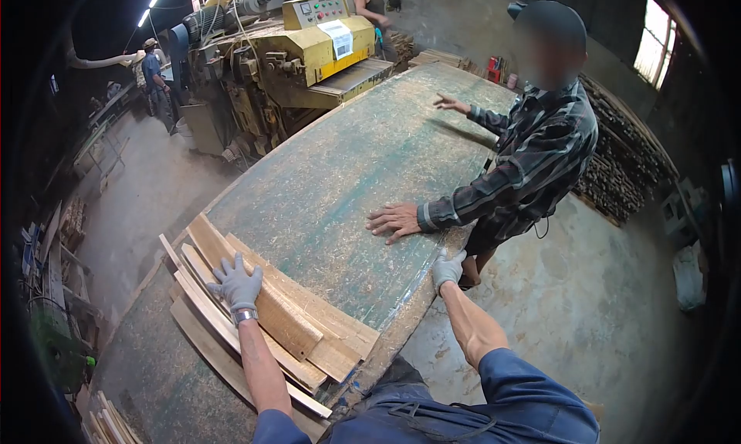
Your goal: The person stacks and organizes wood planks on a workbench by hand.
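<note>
My left hand [236, 282], in a grey glove, lies flat with fingers spread on a stack of thin wooden slats [289, 324] at the near end of a long green table [347, 166]. My right hand [448, 268], also gloved, grips the table's right edge. The table top is dusted with sawdust. A person in a dark plaid shirt [532, 158] stands at the right side, one bare hand [394, 219] flat on the table just beyond my right hand, the other hand [449, 101] stretched out farther up the top.
A big yellow woodworking machine [297, 54] stands at the table's far end, with another person [372, 4] behind it and one more person [152, 74] at far left. Stacked timber [617, 158] lines the right wall. Concrete floor [587, 305] lies to the right.
</note>
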{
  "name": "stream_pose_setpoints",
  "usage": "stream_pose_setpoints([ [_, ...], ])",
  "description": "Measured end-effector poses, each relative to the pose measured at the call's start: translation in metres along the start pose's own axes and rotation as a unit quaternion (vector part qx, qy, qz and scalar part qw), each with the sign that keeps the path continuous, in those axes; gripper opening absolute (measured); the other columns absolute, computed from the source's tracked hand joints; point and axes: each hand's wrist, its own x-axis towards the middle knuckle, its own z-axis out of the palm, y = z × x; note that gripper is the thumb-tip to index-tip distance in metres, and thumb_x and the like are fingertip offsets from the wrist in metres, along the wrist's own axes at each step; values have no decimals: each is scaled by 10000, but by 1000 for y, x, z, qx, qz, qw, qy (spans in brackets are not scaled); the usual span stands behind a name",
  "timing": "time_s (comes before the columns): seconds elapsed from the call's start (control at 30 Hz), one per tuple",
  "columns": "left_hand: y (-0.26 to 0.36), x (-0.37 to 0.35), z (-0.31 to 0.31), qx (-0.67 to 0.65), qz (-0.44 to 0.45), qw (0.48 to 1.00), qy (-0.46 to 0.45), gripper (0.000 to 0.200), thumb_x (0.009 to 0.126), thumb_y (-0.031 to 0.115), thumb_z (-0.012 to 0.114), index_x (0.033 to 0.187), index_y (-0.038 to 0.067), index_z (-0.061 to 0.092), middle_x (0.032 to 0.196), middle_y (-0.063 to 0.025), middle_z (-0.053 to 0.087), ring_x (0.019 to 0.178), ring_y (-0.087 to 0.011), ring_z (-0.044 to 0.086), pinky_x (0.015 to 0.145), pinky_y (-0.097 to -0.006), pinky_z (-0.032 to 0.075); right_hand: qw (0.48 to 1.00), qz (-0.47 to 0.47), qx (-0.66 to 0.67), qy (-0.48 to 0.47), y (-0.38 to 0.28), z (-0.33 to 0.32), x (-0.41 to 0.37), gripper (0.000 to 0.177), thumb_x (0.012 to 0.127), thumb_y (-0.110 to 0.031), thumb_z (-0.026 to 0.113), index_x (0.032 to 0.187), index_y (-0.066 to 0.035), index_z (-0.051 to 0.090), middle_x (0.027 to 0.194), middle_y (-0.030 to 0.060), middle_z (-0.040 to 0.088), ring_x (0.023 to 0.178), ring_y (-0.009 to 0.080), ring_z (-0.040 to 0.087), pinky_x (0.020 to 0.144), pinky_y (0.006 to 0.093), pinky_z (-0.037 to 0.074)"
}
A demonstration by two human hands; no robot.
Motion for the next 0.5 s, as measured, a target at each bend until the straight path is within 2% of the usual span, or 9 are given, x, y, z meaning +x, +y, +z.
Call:
stream_pose_setpoints([
  [0.5, -1, 1, 3, -4, 3, 1000, 7, 728, 840, 566, 540, 1486, 270, 382, 1562, -152, 290, 1443, -409, 190, 1107, -684, 60, 1000, 11, -3, -13, 0, 0, 1, 801, 904, -440, 563, 1514, -77, 190, 1145, 332, 613, 1068, 452, 608, 916, 468, 474],
])
